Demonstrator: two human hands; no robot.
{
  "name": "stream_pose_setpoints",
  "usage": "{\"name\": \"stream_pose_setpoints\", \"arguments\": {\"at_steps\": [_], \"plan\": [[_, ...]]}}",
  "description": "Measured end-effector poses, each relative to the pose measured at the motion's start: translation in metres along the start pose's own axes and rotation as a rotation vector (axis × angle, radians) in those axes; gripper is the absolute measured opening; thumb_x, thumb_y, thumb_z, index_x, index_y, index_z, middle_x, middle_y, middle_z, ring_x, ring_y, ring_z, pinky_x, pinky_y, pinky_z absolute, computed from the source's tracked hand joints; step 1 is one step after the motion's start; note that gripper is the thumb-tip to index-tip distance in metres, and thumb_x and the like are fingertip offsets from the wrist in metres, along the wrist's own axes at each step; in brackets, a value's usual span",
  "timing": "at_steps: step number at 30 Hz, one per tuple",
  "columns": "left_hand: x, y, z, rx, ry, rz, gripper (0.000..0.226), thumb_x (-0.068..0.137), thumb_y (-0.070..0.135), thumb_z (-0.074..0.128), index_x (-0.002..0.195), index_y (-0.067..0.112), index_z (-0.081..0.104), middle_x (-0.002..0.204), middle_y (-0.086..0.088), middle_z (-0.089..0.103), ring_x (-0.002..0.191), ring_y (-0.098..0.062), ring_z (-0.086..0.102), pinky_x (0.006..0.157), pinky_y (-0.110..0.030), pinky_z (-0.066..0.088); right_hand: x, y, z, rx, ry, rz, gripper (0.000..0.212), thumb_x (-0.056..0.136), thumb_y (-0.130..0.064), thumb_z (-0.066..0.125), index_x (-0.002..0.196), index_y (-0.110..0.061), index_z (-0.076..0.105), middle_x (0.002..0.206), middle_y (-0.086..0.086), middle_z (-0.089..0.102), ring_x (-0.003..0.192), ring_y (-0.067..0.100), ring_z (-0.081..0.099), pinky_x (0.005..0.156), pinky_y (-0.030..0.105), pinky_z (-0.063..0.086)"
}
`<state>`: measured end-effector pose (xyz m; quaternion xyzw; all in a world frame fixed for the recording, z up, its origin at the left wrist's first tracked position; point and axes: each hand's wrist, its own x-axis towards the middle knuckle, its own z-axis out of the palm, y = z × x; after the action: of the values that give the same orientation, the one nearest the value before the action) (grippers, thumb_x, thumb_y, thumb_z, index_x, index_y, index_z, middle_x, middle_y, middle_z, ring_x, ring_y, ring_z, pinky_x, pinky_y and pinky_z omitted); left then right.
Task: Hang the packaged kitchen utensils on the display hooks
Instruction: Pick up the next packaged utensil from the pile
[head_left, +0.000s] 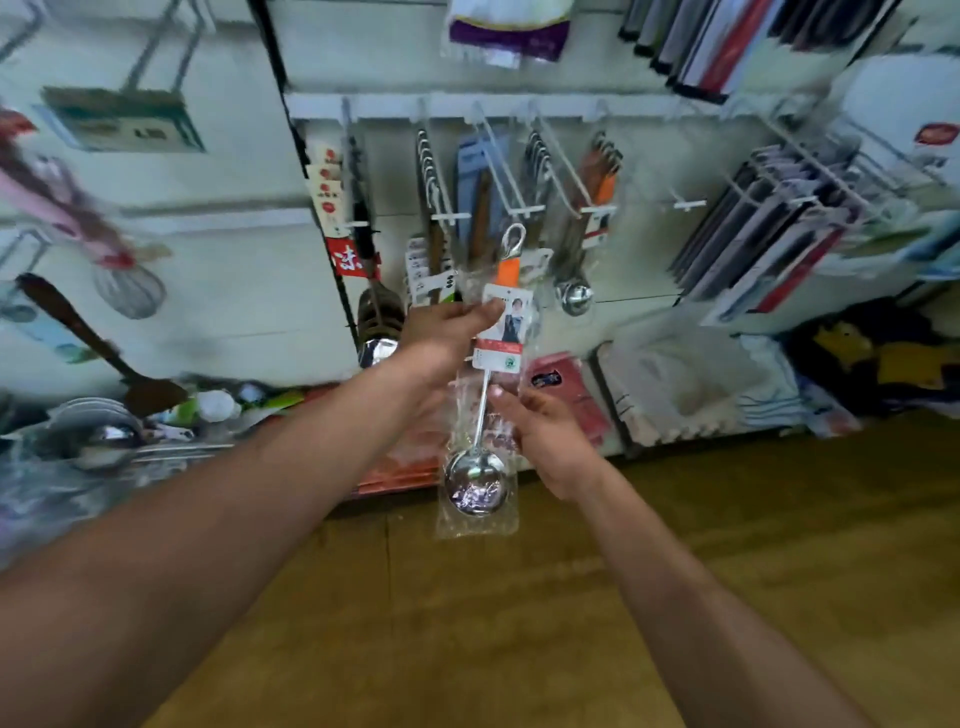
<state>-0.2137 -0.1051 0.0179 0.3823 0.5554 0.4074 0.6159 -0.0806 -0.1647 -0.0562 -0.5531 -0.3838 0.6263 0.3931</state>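
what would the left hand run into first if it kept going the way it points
Likely the hung ladles beyond the packaged ladle the left hand grips; depth is unclear.

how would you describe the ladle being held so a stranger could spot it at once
Start at the white hook wall and its row of hanging utensils. In front of it, both hands hold one packaged ladle: left hand at its label card, right hand by the shaft. Unlike its neighbours, it is hand-held, not hung.

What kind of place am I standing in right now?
Probably a housewares shop: white display hooks carry rows of packaged utensils, folded textiles fill a low shelf, and you hold a packaged ladle.
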Motion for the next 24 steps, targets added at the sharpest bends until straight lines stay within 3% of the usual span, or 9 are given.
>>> {"name": "stream_pose_setpoints", "arguments": {"at_steps": [2, 5, 8, 13, 17, 21, 22, 24], "plan": [[0.006, 0.001, 0.027, 0.035, 0.004, 0.004, 0.01, 0.087, 0.023, 0.076, 0.088, 0.014, 0.071, 0.086, -0.004, 0.076, 0.062, -0.014, 0.071, 0.059, -0.029, 0.06, 0.001, 0.0, -0.023, 0.028, 0.024, -0.005, 0.032, 0.077, -0.045, 0.071, 0.099, -0.022, 0.074, 0.105, -0.002, 0.074, 0.111, 0.023, 0.064, 0.107, 0.049, 0.044], [0.015, 0.005, 0.059, 0.057, -0.022, 0.001, 0.011, 0.089, 0.023, 0.073, 0.092, 0.012, 0.072, 0.085, 0.001, 0.074, 0.052, -0.003, 0.067, 0.046, -0.018, 0.051, 0.004, -0.004, -0.05, 0.059, 0.092, -0.03, 0.033, 0.079, -0.042, 0.072, 0.1, -0.017, 0.072, 0.102, 0.0, 0.074, 0.108, 0.026, 0.065, 0.108, 0.055, 0.042], [0.027, 0.002, 0.085, 0.057, -0.086, -0.006, 0.019, 0.092, 0.021, 0.069, 0.104, 0.005, 0.071, 0.086, 0.0, 0.073, 0.052, -0.001, 0.067, 0.042, -0.013, 0.047, 0.01, -0.003, -0.073, 0.083, 0.138, -0.028, 0.029, 0.085, -0.036, 0.069, 0.108, -0.018, 0.071, 0.106, -0.002, 0.074, 0.109, 0.022, 0.065, 0.109, 0.053, 0.04], [0.055, -0.011, 0.114, 0.097, -0.201, -0.003, 0.011, 0.094, 0.02, 0.067, 0.084, 0.015, 0.067, 0.06, 0.014, 0.07, 0.05, 0.004, 0.065, 0.044, -0.01, 0.046, 0.025, 0.003, -0.103, 0.094, 0.255, 0.001, 0.036, 0.082, -0.037, 0.071, 0.114, -0.021, 0.07, 0.115, -0.001, 0.072, 0.115, 0.023, 0.064, 0.104, 0.048, 0.047], [0.078, -0.011, 0.127, 0.085, -0.215, -0.027, 0.011, 0.091, 0.021, 0.071, 0.086, 0.011, 0.073, 0.076, 0.0, 0.076, 0.065, -0.013, 0.073, 0.061, -0.023, 0.055, 0.04, 0.002, -0.119, 0.118, 0.335, 0.0, 0.027, 0.09, -0.024, 0.069, 0.115, -0.015, 0.07, 0.114, 0.002, 0.072, 0.112, 0.024, 0.065, 0.092, 0.039, 0.055], [0.091, -0.004, 0.136, 0.079, -0.21, -0.061, 0.011, 0.089, 0.02, 0.073, 0.083, 0.011, 0.073, 0.079, -0.008, 0.076, 0.066, -0.022, 0.072, 0.06, -0.03, 0.059, 0.051, -0.007, -0.128, 0.133, 0.307, -0.041, 0.03, 0.09, -0.024, 0.067, 0.118, -0.014, 0.068, 0.113, 0.004, 0.073, 0.109, 0.025, 0.067, 0.084, 0.032, 0.057], [0.095, -0.004, 0.139, 0.123, -0.187, -0.038, 0.012, 0.087, 0.022, 0.075, 0.081, 0.012, 0.073, 0.079, -0.008, 0.076, 0.069, -0.025, 0.073, 0.063, -0.033, 0.058, 0.054, -0.005, -0.131, 0.203, 0.26, -0.032, 0.034, 0.091, -0.023, 0.066, 0.122, -0.011, 0.065, 0.117, 0.008, 0.071, 0.111, 0.028, 0.066, 0.086, 0.035, 0.056], [0.099, -0.002, 0.144, 0.242, -0.163, 0.084, 0.018, 0.082, 0.029, 0.079, 0.071, 0.017, 0.071, 0.074, -0.003, 0.075, 0.072, -0.025, 0.072, 0.066, -0.037, 0.057, 0.058, 0.001, -0.132, 0.414, 0.126, 0.03, 0.042, 0.092, -0.025, 0.065, 0.13, -0.006, 0.06, 0.132, 0.019, 0.061, 0.124, 0.037, 0.055, 0.104, 0.051, 0.046]]}}
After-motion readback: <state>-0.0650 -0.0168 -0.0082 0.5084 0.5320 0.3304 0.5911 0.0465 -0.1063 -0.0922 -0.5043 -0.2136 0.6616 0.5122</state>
